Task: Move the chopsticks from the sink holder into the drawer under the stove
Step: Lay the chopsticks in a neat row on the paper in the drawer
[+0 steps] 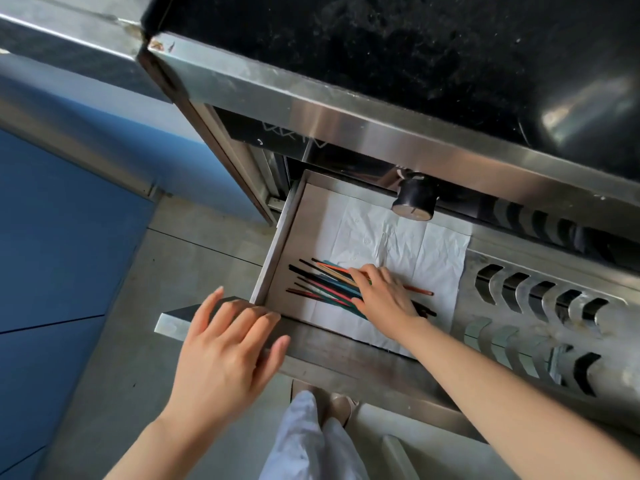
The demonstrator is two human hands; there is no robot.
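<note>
Drawer pulled open under stove, w/ white paper liner on its floor; chopsticks lie in a loose bundle on the liner, at approx 7 o'clock of the drawer floor, mixed colours: black, teal, red, orange; tips fan out toward 10 o'clock, other ends poke out past the right hand toward 3 o'clock.

Right hand is inside the drawer, palm down on the bundle, fingers curved over the sticks & touching them; can't tell if it grips or just presses.

Left hand is at 7 o'clock of the drawer, fingers spread & relaxed, resting on the drawer front's top edge; holds nothing.

Black knob sticks out from the stove front at 12 o'clock of the drawer; vent slots in steel panel at 3 o'clock; blue cabinet at 9 o'clock; legs in pale trousers at 6 o'clock, over tiled floor.
</note>
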